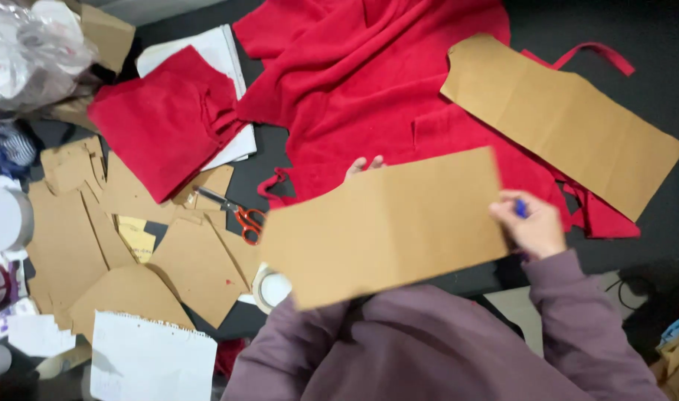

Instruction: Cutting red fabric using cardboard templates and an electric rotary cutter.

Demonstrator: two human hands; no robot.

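Note:
A long brown cardboard pattern piece (384,226) is lifted above the dark table, blurred with motion. My left hand (364,165) is mostly hidden behind it, with only the fingertips showing over its top edge. My right hand (529,223) grips the piece's right end and also holds a small blue marker (520,209). Under the piece lies a large red fabric (376,82), spread over the table. A second brown pattern piece (562,119) lies on the fabric to the right.
Folded red cloth (161,126) rests on white paper at the left. Orange-handled scissors (239,214), a tape roll (271,288), several cardboard pattern pieces (94,245), a notepad (154,356) and a plastic bag (27,52) crowd the left side.

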